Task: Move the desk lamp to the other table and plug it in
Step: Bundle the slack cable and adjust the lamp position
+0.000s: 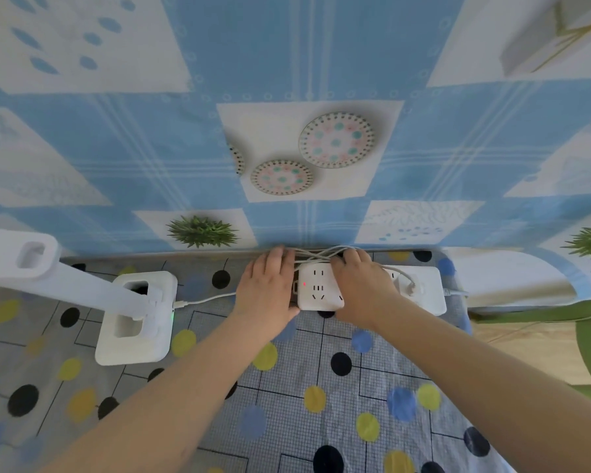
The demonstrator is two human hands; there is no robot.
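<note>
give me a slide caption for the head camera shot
Both hands, left and right, at the power strip; desk lamp stands left.

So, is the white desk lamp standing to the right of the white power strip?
No, the white desk lamp stands left of the white power strip.

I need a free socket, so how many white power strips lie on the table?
2: one power strip between the left hand and right hand, another right of it. Hands may hide more.
</note>
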